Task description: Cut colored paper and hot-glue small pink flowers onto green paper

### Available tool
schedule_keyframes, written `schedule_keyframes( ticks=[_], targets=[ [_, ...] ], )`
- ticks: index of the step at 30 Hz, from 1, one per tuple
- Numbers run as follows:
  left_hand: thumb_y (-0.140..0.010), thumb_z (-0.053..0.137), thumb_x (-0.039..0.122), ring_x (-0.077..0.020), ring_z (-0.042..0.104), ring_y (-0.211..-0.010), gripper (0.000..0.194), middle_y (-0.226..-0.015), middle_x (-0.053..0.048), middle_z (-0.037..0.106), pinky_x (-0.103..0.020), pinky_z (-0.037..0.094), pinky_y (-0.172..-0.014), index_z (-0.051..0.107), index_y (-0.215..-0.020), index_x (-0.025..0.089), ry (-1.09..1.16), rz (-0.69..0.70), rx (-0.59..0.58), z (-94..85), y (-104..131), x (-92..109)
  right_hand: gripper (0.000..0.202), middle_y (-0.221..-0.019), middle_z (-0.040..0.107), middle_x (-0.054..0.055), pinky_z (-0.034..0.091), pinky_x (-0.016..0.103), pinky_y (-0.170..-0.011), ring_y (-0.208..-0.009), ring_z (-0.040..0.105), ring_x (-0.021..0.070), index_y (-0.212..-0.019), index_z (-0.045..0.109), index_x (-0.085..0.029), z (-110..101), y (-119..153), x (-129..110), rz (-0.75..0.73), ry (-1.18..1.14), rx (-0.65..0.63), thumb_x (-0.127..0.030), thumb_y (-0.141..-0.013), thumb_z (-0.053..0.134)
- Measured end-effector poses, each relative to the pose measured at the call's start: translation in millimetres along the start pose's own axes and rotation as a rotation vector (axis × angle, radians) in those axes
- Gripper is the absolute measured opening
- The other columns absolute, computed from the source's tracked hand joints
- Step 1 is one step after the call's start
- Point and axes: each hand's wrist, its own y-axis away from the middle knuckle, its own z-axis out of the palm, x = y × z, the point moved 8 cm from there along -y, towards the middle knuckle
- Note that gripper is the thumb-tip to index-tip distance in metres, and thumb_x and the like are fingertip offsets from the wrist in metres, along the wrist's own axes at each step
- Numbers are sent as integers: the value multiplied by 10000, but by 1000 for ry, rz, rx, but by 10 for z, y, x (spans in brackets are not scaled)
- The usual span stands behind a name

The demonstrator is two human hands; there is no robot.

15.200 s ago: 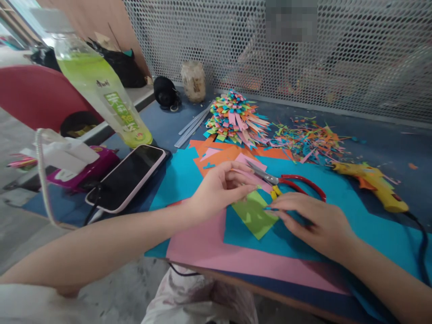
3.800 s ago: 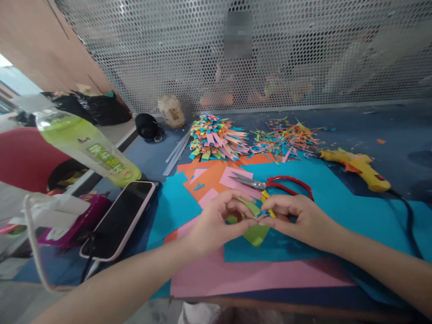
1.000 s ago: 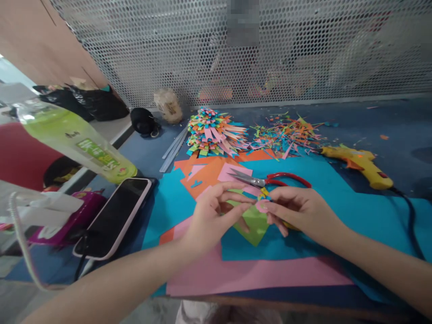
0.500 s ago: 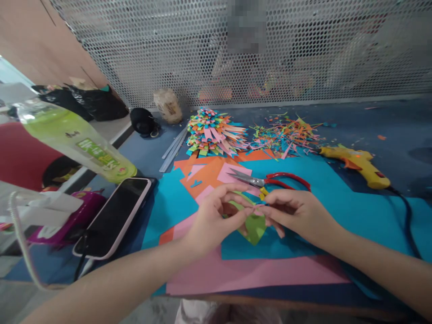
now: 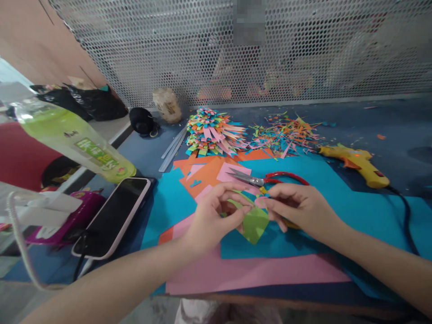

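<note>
My right hand (image 5: pixel 297 207) pinches a small pink paper piece (image 5: pixel 260 202) between thumb and fingers. Just left of it, my left hand (image 5: pixel 216 216) is closed, thumb against curled fingertips; whether anything is between them I cannot make out. A green paper square (image 5: pixel 255 226) lies below both hands on a blue sheet (image 5: pixel 236 247). Scissors with red handles (image 5: pixel 248 177) rest beyond the fingers, partly covered by my right hand. A yellow item (image 5: pixel 292 224) shows in part under my right hand; its kind is hidden.
Behind stand a cone of colourful paper strips (image 5: pixel 212 132) and a heap of paper scraps (image 5: pixel 286 135). A yellow glue gun (image 5: pixel 357 162) with a cord lies right. Left are a phone (image 5: pixel 114 216), a tilted green drink bottle (image 5: pixel 81 139) and clear glue sticks (image 5: pixel 173 150).
My hands have drawn slightly apart. The pink paper piece, between both hands' fingertips before, is now in my right hand alone, and more of the green square shows.
</note>
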Motion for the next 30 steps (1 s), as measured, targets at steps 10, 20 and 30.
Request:
schedule_keyframes(
  ticks=[10, 20, 30],
  targets=[
    [-837, 646, 166, -154, 727, -748, 132, -823, -35, 763, -294, 547, -738, 598, -959, 185, -588, 479, -152, 227, 132, 197, 293, -465, 538, -64, 292, 212, -345, -331, 416, 50, -664, 614, -198, -404, -198, 162, 26, -258, 299, -444, -742, 753],
    [-870, 628, 204, -223, 698, -928, 264, -967, -57, 761, -358, 516, -779, 552, -1119, 162, -1114, 767, -405, 682, 214, 157, 322, -497, 537, -67, 331, 212, -368, -360, 433, 49, -632, 571, -203, -386, -221, 198, 19, -276, 276, -440, -727, 768],
    [-923, 455, 109, -233, 707, -904, 404, -920, -76, 753, -379, 564, -741, 401, -1322, 76, -1400, 831, -515, 987, 275, 176, 346, -478, 543, -60, 320, 206, -343, -346, 435, 51, -631, 581, -196, -355, -249, 238, -7, -323, 223, -470, -688, 784]
  ],
)
